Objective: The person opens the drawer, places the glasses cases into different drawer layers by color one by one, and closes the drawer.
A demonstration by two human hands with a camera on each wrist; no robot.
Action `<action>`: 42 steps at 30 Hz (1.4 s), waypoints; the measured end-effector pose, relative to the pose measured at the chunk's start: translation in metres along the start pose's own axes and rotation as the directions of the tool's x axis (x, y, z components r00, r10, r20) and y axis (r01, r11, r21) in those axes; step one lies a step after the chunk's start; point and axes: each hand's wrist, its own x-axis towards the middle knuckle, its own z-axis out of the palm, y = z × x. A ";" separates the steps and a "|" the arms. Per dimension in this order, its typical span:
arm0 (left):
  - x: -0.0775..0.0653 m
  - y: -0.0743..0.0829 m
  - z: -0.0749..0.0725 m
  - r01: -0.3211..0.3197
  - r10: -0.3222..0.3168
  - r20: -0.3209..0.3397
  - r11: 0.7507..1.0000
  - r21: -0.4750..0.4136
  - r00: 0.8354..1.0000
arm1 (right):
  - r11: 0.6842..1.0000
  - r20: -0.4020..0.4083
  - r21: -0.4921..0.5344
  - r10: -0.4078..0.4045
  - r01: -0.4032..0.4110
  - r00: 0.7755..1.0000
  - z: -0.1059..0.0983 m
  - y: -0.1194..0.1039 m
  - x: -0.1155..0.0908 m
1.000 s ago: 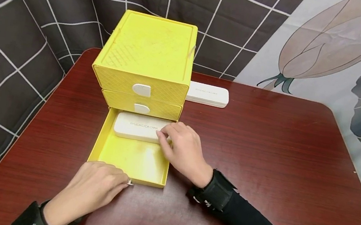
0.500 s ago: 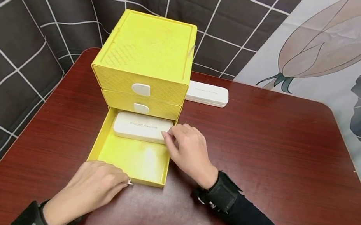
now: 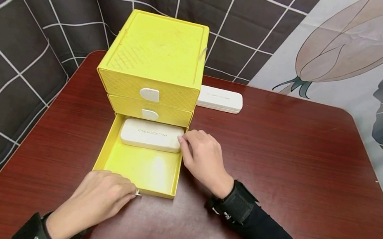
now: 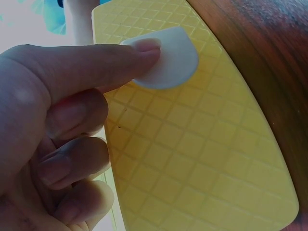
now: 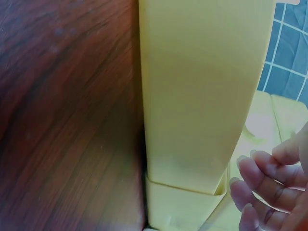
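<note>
A yellow drawer (image 3: 142, 170), the lowest of a yellow drawer box (image 3: 164, 52), stands pulled out. At its back lies a white oblong case (image 3: 151, 135) with small printed lettering. My left hand (image 3: 101, 191) grips the drawer's front; in the left wrist view the thumb presses on the white handle (image 4: 171, 62) and the other fingers curl behind the rim. Over the drawer's right wall (image 5: 197, 96) hovers my right hand (image 3: 204, 157), its fingers loosely bent beside the case's right end. They appear to hold nothing; whether they touch the case cannot be told.
Behind the drawer box, to the right, another white case (image 3: 220, 100) lies on the dark red wooden table (image 3: 283, 159). Two upper drawers with white handles (image 3: 149, 94) are closed. A dark checked cloth (image 3: 4, 65) hangs at the left and back.
My right hand has drawn back to the right, off the top of the white case to its end. My left hand, the drawer and the case look unmoved.
</note>
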 end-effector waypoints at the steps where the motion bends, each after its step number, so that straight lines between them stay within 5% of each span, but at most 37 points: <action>1: 0.000 0.000 0.000 -0.001 0.001 -0.001 1.000 -0.001 1.000 | 1.000 0.003 -0.004 0.005 -0.005 1.000 0.000 0.001 0.000; 24: 0.000 0.001 -0.001 0.011 -0.011 -0.003 1.000 -0.018 1.000 | 0.994 0.071 -0.043 0.100 -0.097 0.992 0.009 0.037 0.008; 42: -0.001 -0.001 0.001 -0.006 0.006 -0.022 1.000 -0.021 1.000 | 0.964 0.250 -0.137 0.257 -0.229 0.933 0.013 0.066 0.014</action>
